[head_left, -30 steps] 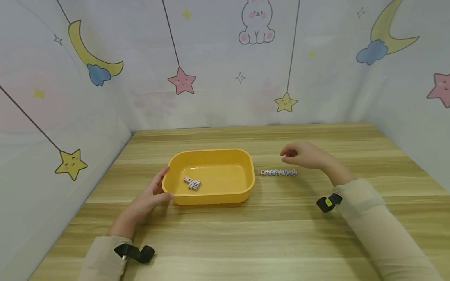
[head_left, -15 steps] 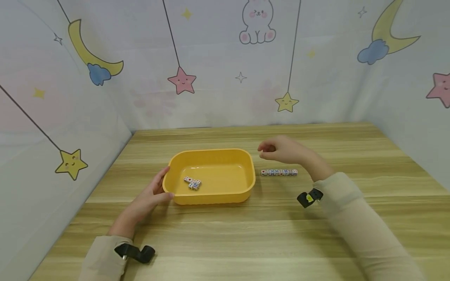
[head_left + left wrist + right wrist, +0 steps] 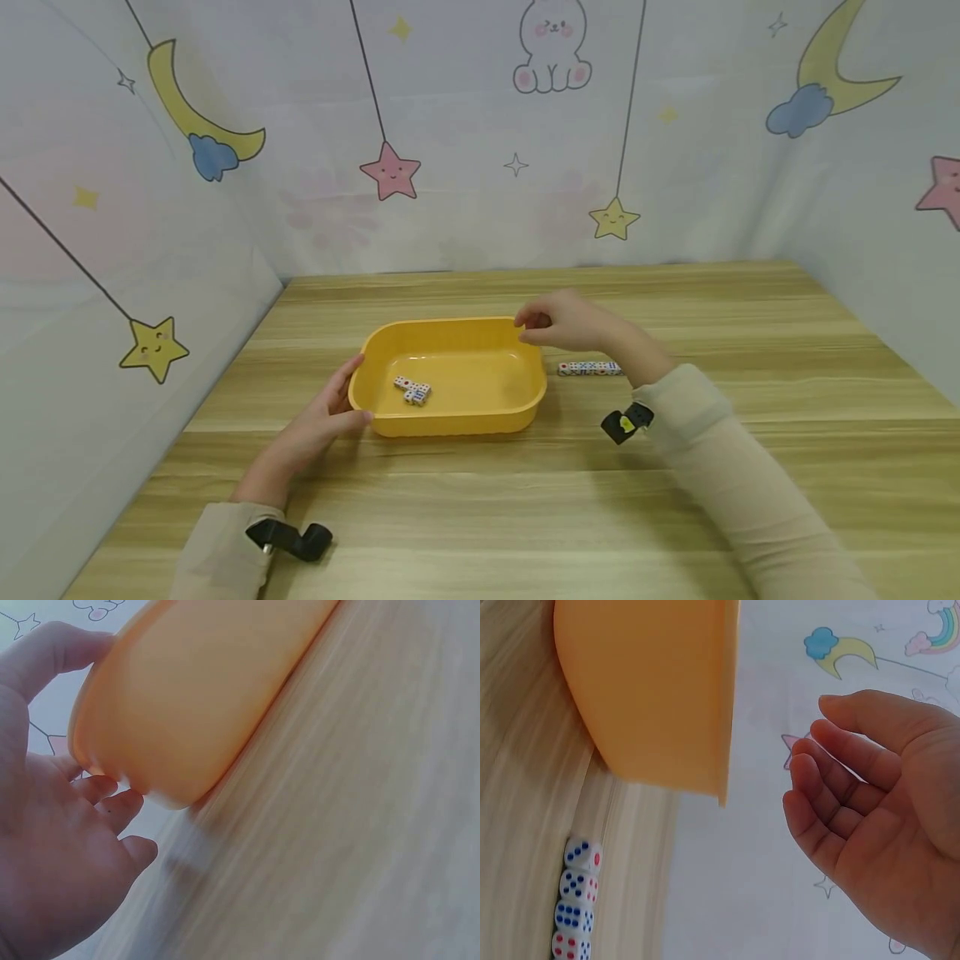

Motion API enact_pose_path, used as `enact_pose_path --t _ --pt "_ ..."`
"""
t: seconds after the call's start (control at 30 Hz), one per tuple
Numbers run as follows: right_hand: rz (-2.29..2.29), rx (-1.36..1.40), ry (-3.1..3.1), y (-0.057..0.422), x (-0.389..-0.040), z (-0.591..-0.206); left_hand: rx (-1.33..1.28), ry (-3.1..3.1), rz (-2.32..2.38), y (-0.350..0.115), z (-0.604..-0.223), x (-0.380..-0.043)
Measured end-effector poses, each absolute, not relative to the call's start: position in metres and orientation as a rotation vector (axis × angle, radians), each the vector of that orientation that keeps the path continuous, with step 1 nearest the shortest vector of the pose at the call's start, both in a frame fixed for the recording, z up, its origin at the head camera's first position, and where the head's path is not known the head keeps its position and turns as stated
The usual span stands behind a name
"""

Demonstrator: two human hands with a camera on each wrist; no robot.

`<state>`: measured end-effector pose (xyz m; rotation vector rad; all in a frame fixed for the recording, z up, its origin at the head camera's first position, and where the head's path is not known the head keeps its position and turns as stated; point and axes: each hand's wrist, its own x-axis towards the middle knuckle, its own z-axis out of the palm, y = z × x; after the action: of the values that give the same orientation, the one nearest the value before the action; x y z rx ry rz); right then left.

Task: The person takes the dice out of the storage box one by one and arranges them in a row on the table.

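Note:
A yellow plastic basin (image 3: 450, 427) stands on the table. My left hand (image 3: 315, 429) holds its left end, the thumb on the near rim corner and the fingers against the outer wall, as the left wrist view shows. Several white dice (image 3: 413, 390) lie inside, toward the left. My right hand (image 3: 566, 321) is raised over the basin's far right rim. Its fingers are loosely bent with nothing visible between them and the thumb, as the right wrist view shows. On the table right of the basin lies a straight row of dice (image 3: 588, 368), its right end hidden behind my right wrist.
The wooden table (image 3: 480, 508) reaches back to a white cloth (image 3: 465, 233) printed with stars and moons, which also hangs at both sides. A black wrist mount (image 3: 628, 422) sits on each forearm.
My right hand has moved left, from above the row of dice to the basin's far right rim. The left hand, the basin and the dice look unmoved.

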<state>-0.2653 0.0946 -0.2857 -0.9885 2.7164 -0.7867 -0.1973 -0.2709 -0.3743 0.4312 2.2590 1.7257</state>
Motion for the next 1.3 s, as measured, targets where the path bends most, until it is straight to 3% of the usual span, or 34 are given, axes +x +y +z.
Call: enact_pose_path --t 0.97,1.3 --pt "-0.756 -1.192 2.564 0.007 -0.265 -0.307 0.419 2.245 1.752 -0.271 -0.374 -0.197" --pt "-0.752 -1.116 2.536 -0.020 -0.268 -0.317 0.417 2.268 1.726 -0.270 -0.374 -0.198"
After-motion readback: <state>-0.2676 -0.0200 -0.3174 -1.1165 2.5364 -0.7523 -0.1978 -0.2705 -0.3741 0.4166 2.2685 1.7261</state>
